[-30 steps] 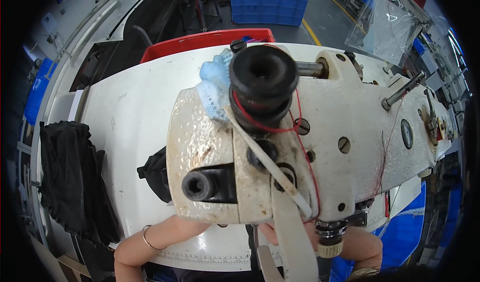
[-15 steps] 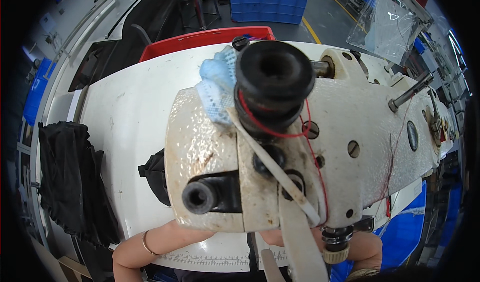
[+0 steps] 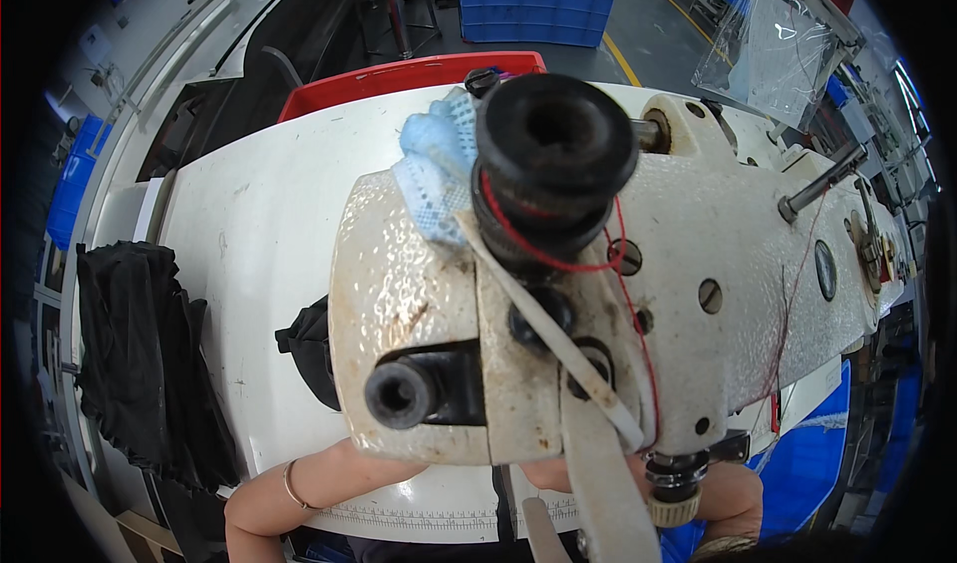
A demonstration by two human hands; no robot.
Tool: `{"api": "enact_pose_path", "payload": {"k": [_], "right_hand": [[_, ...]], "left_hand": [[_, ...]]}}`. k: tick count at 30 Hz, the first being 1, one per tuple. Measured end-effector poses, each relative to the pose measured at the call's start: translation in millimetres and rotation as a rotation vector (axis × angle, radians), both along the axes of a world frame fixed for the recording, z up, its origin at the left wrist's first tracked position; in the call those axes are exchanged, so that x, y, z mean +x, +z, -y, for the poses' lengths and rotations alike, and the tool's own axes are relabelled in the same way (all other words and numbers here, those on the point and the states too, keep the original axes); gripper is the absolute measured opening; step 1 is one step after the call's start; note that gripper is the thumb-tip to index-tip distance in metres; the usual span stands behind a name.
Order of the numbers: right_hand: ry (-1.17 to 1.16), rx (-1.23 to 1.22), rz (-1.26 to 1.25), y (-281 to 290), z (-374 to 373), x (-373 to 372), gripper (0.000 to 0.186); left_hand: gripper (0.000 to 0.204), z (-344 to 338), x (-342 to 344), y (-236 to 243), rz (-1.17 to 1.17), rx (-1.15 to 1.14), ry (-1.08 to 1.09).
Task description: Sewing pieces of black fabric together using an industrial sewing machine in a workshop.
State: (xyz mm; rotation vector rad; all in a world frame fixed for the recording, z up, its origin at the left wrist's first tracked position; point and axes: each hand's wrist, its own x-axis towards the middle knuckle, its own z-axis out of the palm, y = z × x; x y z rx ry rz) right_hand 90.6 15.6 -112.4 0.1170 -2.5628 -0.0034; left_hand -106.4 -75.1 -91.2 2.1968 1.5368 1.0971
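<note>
A worn white sewing machine head fills the middle and covers both my hands. My left forearm, with a thin bracelet on it, runs in from the lower left and passes under the machine. My right arm comes in at the lower right, partly behind a tension knob. What either hand holds or touches is hidden. Red thread loops around the black round thread guide on top. A bit of black fabric shows at the machine's left side.
Gathered black fabric hangs over the left of the white table. A light blue cloth is tucked against the machine. Behind the table are a red tray and a blue crate; blue material lies at right.
The machine's upper parts sit slightly farther right in the picture. My forearms look the same.
</note>
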Motion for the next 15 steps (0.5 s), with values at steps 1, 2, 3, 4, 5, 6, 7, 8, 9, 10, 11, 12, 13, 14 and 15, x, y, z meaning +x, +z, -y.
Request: {"api": "enact_pose_path", "payload": {"k": [1,2,3,4,5,6,7,8,9,10,11,12,13,14,15], "right_hand": [[0.003,0.005,0.014,-0.8,-0.1,0.8,0.012],[0.006,0.010,0.030,-1.5,-0.3,1.6,0.012],[0.014,0.007,0.022,-0.9,0.6,0.7,0.012],[0.024,0.008,0.019,-0.2,1.3,-0.2,0.012],[0.035,0.008,0.015,0.5,2.1,-1.3,0.012],[0.031,0.009,0.021,-1.3,2.3,-0.6,0.012],[0.026,0.018,0.015,-3.5,2.5,-0.2,0.012],[0.020,0.027,0.010,-5.2,2.6,0.4,0.012],[0.017,0.028,0.013,-6.3,2.7,1.2,0.012],[0.018,0.024,0.023,-7.2,2.7,2.2,0.013],[0.026,0.018,0.024,-6.5,3.5,1.6,0.013],[0.027,0.017,0.024,-6.5,3.3,1.5,0.013],[0.026,0.025,0.038,-6.2,2.8,1.3,0.016],[0.024,0.033,0.054,-5.6,2.3,1.1,0.019],[0.022,0.034,0.055,-0.9,1.9,-0.1,0.019]], "left_hand": [[0.045,-0.7,-0.3,0.9,0.000,-0.001,-0.001],[0.046,-2.3,-0.9,3.5,-0.030,0.021,-0.005],[0.046,-1.6,-1.8,11.2,-0.070,0.040,-0.001],[0.046,-0.8,-1.9,21.2,-0.078,0.037,0.007],[0.047,0.4,-1.4,32.8,-0.128,-0.012,0.043],[0.048,-1.5,-0.6,38.2,-0.164,-0.057,0.067],[0.048,-2.7,-0.4,40.9,-0.160,-0.056,0.063],[0.048,-3.8,-0.3,42.9,-0.161,-0.075,0.055],[0.048,-4.6,-0.2,43.0,-0.162,-0.093,0.048],[0.048,-3.6,-1.0,29.6,-0.158,-0.092,0.044],[0.048,1.1,-3.0,9.1,-0.065,-0.067,0.003],[0.048,-2.3,-2.5,6.8,0.033,-0.042,-0.042],[0.048,0.1,-1.2,9.4,0.033,-0.043,-0.042],[0.048,4.0,1.4,15.4,0.260,-0.214,0.012],[0.048,4.1,3.2,22.0,0.488,-0.383,0.066]]}}
